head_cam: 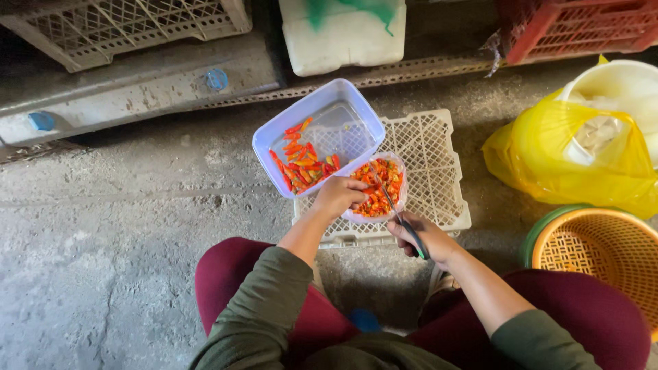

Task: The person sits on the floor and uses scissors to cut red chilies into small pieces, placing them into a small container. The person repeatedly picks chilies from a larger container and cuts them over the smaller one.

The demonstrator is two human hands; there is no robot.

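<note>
**Hand and blade position over the chilli bowl**

Your left hand is resting on the near-left rim of the small clear plastic bowl of chopped red and orange chillies, fingers curled down over the rim and into the contents; what they are pinching is hidden. Your right hand is closing its fingers fully round the dark handle of a slim metal-bladed knife. The blade's long axis is running from your right hand up and leftward, its tip lying over the bowl, just beside your left fingers.

The bowl is sitting on an upturned white lattice plastic crate serving as your worktop. Touching the bowl at its upper left is a pale blue rectangular plastic tub, tilted, holding whole glossy red chillies. The left hand is nearer the tub. A woven-pattern orange plastic basket and a crinkled yellow plastic bag are lying well apart to your right on the rough concrete floor.
</note>
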